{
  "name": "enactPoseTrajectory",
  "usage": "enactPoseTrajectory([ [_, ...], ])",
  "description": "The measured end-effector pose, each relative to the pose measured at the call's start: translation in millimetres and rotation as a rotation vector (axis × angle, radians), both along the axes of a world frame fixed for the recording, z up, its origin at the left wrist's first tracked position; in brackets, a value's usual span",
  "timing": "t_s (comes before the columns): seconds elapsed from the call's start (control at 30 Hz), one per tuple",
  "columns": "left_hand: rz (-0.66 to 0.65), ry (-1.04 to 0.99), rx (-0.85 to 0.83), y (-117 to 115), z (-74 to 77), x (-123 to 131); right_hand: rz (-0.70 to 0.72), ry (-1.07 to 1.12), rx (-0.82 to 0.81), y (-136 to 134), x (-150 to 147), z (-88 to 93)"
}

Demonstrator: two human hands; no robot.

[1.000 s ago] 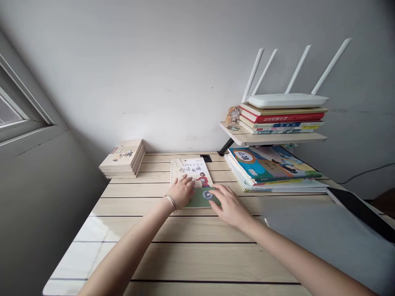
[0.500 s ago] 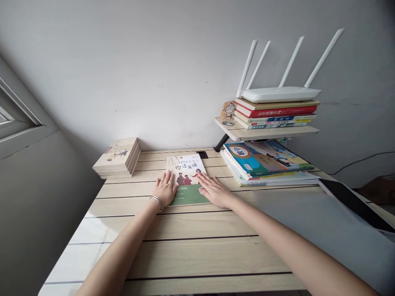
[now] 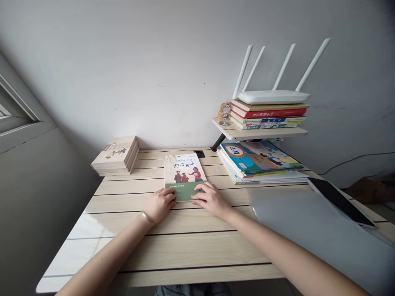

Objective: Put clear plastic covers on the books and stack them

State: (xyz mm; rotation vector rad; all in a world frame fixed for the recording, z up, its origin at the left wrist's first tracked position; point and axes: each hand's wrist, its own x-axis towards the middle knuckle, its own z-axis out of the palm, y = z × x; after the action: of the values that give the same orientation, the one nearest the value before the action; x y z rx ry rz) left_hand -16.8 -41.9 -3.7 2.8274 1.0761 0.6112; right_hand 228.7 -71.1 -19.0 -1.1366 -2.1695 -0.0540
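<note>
A closed book point(image 3: 182, 166) with a white and green cover, dark Chinese lettering and a printed group of people lies flat on the table, its lower edge towards me. My left hand point(image 3: 160, 204) is at its lower left corner, fingers bent over the green band and thumb by the front edge. At the lower right corner, my right hand point(image 3: 211, 199) has its curved fingers on the cover. Both hands grip the book by these corners. What the fingers do under the edge is hidden. A bracelet circles my left wrist.
A stack of small books point(image 3: 115, 156) stands at the back left. On the right, a small shelf point(image 3: 262, 132) bears books and a white router point(image 3: 273, 97); more books point(image 3: 262, 158) lie beneath. A grey translucent sheet point(image 3: 302, 226) and a dark flat device point(image 3: 339, 201) lie front right.
Both hands have slid from the book's sides down to its lower corners, and the fingers have bent from flat to curled. The book still lies in about the same place. The view has shifted slightly.
</note>
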Motion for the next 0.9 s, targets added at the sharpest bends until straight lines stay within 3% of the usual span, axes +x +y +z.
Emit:
enactPoseTrajectory([
  [0.1,0.055,-0.139,-0.109,1.3,-0.5,-21.0,-0.023,0.025,-0.048,-1.4,35.8,-0.8],
  [0.17,0.141,-0.246,-0.268,1.4,1.6,-26.7,-0.053,0.064,-0.12,-5.0,51.0,-1.2],
  [0.33,0.535,-0.551,-0.849,14.6,16.9,-7.5,-0.119,0.256,-0.386,-6.5,51.2,-4.9],
  [0.4,0.615,-0.582,-0.941,24.2,24.6,1.9,-0.136,0.331,-0.456,-3.4,47.5,-7.4],
  [0.57,0.63,-0.462,-0.987,39.0,32.8,11.5,-0.141,0.432,-0.502,0.3,48.0,-12.6],
  [0.77,0.661,-0.408,-0.872,37.9,16.7,19.3,-0.128,0.442,-0.52,-1.2,50.5,-11.2],
  [0.9,0.633,-0.389,-0.808,44.4,11.4,7.6,-0.075,0.424,-0.583,-0.2,51.6,-5.0],
])
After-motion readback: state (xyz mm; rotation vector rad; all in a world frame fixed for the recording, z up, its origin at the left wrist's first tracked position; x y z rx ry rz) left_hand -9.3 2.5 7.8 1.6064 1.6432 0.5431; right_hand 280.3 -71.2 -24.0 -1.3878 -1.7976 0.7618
